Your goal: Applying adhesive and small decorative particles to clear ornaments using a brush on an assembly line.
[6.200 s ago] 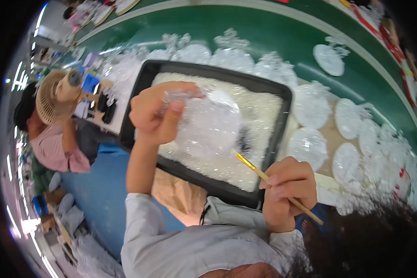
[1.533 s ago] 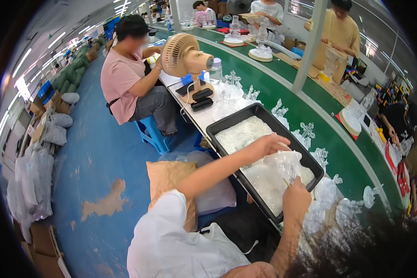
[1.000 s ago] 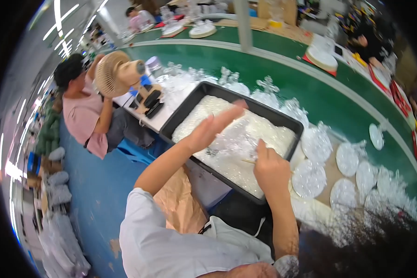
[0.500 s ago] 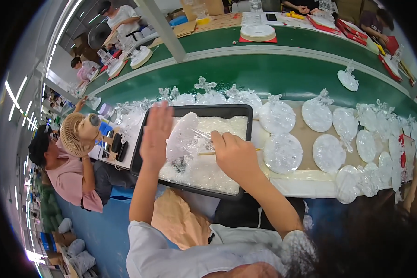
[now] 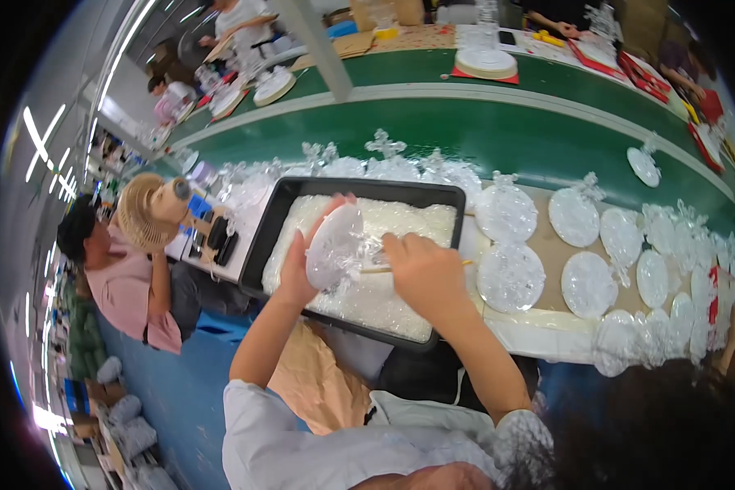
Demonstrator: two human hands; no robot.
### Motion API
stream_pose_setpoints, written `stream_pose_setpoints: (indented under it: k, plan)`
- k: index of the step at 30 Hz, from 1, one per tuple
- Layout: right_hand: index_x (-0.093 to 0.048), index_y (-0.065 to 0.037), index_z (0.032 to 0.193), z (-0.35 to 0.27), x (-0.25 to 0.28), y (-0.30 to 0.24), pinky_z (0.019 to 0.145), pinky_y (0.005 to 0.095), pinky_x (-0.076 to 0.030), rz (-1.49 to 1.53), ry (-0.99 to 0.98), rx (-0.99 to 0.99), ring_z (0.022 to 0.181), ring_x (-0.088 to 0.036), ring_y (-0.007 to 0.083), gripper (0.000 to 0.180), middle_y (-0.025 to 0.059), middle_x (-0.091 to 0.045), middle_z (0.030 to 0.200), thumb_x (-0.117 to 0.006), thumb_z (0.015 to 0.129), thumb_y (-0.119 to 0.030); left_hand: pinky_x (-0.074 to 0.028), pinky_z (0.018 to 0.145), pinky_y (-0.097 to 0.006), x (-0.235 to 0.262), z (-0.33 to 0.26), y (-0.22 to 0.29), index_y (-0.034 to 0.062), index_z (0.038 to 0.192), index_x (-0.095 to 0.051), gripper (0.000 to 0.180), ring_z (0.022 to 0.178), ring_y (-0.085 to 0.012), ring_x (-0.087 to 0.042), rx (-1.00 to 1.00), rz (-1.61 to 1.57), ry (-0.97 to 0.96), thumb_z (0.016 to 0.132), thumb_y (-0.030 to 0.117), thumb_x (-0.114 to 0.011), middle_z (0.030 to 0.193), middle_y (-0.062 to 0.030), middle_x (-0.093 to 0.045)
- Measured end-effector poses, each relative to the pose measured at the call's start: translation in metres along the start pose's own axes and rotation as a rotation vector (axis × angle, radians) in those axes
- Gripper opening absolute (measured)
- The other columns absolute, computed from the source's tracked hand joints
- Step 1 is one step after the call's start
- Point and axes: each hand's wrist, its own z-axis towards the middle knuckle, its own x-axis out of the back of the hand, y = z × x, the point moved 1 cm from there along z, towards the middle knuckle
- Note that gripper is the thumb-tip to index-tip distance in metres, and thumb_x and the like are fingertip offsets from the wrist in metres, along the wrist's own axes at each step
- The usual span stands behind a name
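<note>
Factory line: green conveyor belt (image 5: 498, 135), seated workers

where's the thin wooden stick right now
In the head view, the thin wooden stick is in the right hand, above the black tray, its tip at the clear round disc held by the left hand.

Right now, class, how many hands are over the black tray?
2: the left hand holds a clear round ornament over the tray; the right hand, beside it, holds a thin stick.
</note>
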Motion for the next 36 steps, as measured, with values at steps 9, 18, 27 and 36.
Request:
stream_pose_setpoints:
  k: [9,18,27,36]
  plan:
    - [-0.064,-0.011,0.098,0.004,0.0,-0.007,0.052,0.0351,-0.049,0.017,-0.02,-0.004,0.064,-0.063,0.0231,0.027,0.005,-0.057,0.071,-0.066,0.072,-0.008,-0.01,0.12,-0.038,0.025,-0.002,0.016,-0.0013,0.153,-0.014,0.079,0.149,-0.0264,-0.015,-0.122,0.09,0.12,0.098,0.053,-0.028,0.16,-0.0157,-0.018]
    - [-0.063,-0.01,0.094,0.001,-0.006,-0.003,0.05,0.0356,-0.048,-0.008,-0.047,0.04,0.061,-0.062,0.0245,0.021,0.0048,-0.058,0.07,-0.065,0.073,-0.01,-0.012,0.12,-0.038,0.008,-0.015,0.015,-0.0007,0.153,-0.015,0.087,0.149,-0.0289,-0.014,-0.117,-0.018,0.138,0.092,0.06,-0.031,0.161,-0.0177,-0.014]
    - [-0.065,-0.006,0.078,0.053,0.027,0.015,0.06,0.0442,-0.05,0.055,-0.334,-0.021,0.068,-0.064,0.034,0.008,0.0136,-0.064,0.07,-0.066,0.077,-0.014,-0.036,0.105,-0.035,0.063,-0.008,0.006,-0.0037,0.132,-0.046,0.057,0.12,-0.0274,-0.055,-0.215,-0.062,0.434,0.089,0.032,-0.038,0.131,-0.0246,-0.055]
    - [-0.073,-0.005,0.082,0.082,0.046,0.035,0.06,0.0394,-0.05,0.117,-0.352,0.028,0.063,-0.063,0.0324,0.012,0.0152,-0.064,0.065,-0.072,0.074,-0.013,-0.04,0.055,-0.026,0.045,0.006,0.025,-0.0009,0.077,-0.064,0.024,0.059,-0.0084,-0.054,0.157,0.907,0.281,0.094,0.015,-0.057,0.064,-0.0044,-0.064]
